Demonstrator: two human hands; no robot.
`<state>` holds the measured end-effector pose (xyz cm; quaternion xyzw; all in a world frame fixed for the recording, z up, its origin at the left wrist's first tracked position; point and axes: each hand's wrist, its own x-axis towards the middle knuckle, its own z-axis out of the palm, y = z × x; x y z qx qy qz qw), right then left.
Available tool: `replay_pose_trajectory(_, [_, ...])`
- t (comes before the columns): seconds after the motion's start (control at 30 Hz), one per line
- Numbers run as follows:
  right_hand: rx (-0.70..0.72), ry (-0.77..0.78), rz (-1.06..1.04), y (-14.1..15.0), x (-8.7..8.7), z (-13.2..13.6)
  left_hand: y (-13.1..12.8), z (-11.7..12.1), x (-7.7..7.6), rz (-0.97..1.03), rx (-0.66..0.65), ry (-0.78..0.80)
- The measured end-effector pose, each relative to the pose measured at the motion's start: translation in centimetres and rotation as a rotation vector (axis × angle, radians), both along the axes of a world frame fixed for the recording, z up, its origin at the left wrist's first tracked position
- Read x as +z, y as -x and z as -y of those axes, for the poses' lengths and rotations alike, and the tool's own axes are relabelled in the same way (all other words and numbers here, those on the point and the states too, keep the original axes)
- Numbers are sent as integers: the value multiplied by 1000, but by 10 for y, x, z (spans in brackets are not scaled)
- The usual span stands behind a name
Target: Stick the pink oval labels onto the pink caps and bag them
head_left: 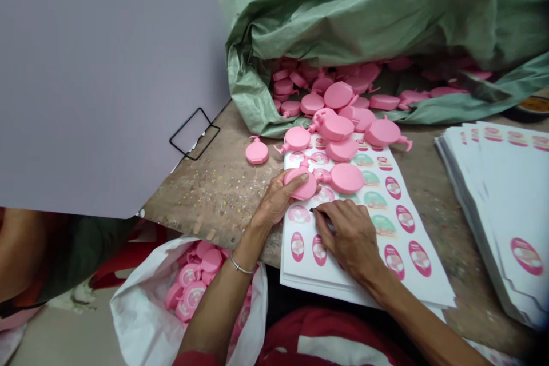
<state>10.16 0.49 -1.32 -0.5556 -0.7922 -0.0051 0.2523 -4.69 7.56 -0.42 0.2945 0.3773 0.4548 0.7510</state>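
Note:
My left hand [274, 201] is closed around a round, flat pink pump bottle [303, 187], thumb across its face. The bottle is just above the sticker sheet [349, 274], which carries rows of pink and green oval and arched labels. My right hand [352, 234] rests low over the sheet, fingers pinched. From its fingertips pokes a small black-tipped tool [312, 210], close to a pink arched sticker [299, 214]; its kind is hidden by the hand. Another pink pump bottle [346, 178] lies on the sheet beyond my hands, with several more heaped behind it.
A green sack [364, 23] spills pink bottles at the back. A white bag [137, 303] at lower left holds labelled bottles. Stacked sticker sheets [493, 211] lie right, near a tape roll [532, 108]. A grey panel [107, 80] and black wire frame [195, 133] stand left.

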Motion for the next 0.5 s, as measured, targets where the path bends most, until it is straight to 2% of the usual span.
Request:
replay_pose_trajectory(0.2, [6, 100, -164, -2, -5, -7, -1, -1, -1, -23, -12, -11])
replay_pose_trajectory(0.33, [-11, 48, -143, 3, -5, -5, 0, -3, -2, -15, -22, -9])
replay_pose_trajectory(0.43, [77, -38, -266, 4, 7, 2, 1, -3, 0, -19, -6, 26])
replay_pose_trajectory(0.5, [81, -10, -451, 0, 21, 6, 1, -1, 2, -12, 14, 38])
